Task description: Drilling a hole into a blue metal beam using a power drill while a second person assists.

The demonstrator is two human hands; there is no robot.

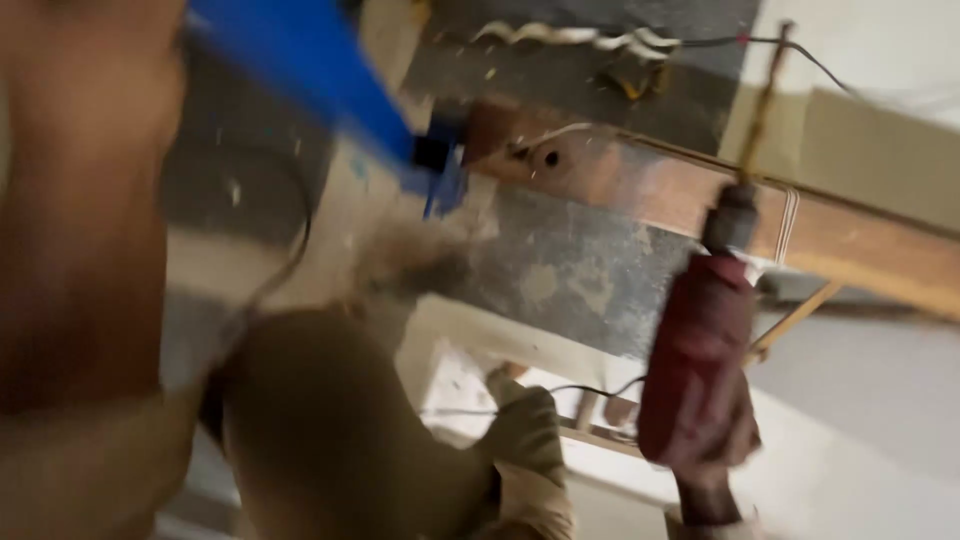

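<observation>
My right hand (712, 448) grips a dark red power drill (695, 350) at the lower right. Its chuck and long bit (760, 110) point up, past the far edge of a reddish wooden beam (650, 190). The beam has a small round hole (551, 158) near its left end. A blue bar-shaped tool (320, 70) slants from the top left down to that end of the beam. My bare left forearm (90, 200) fills the left edge, heavily blurred. Its hand is lost in blur at the top, beside the blue tool.
An olive-clad limb (330, 430) ends in a pale beige glove or shoe (525, 430) at the bottom centre. A thin black cord (600, 388) runs behind it. More cable and pale scraps (600, 45) lie on the grey concrete (570, 270). A pale wall (880, 150) is on the right.
</observation>
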